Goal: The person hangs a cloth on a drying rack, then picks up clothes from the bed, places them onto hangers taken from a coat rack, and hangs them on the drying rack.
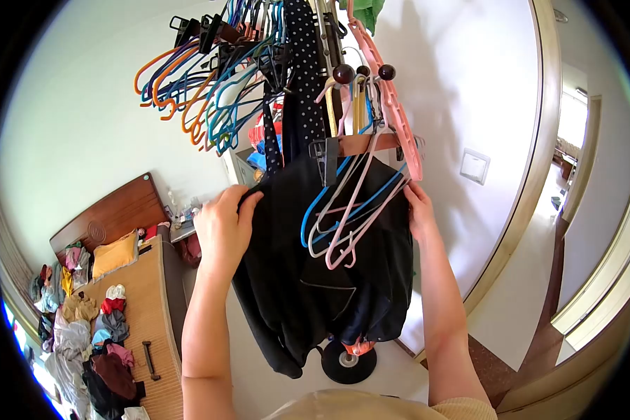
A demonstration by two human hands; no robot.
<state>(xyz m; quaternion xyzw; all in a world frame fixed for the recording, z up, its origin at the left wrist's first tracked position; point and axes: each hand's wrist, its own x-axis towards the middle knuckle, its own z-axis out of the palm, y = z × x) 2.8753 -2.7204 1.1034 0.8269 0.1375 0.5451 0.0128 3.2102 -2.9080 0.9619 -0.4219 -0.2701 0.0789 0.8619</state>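
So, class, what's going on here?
A person is handling a black garment, the left hand pinching one upper edge and the right hand at the opposite edge. Some hangers dangle in front of it. Whether the garment is hung up is hard to tell. Off to the left, clothes lie on a bed.

Bright light casts soft shadows on the wall; fisheye edges curve into black.

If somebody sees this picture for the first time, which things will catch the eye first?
Probably the large black garment in the centre, between the left hand gripping one edge and the right hand at the other. Next, the orange and blue hangers at upper left, then the clothes heaped on the bed at lower left.
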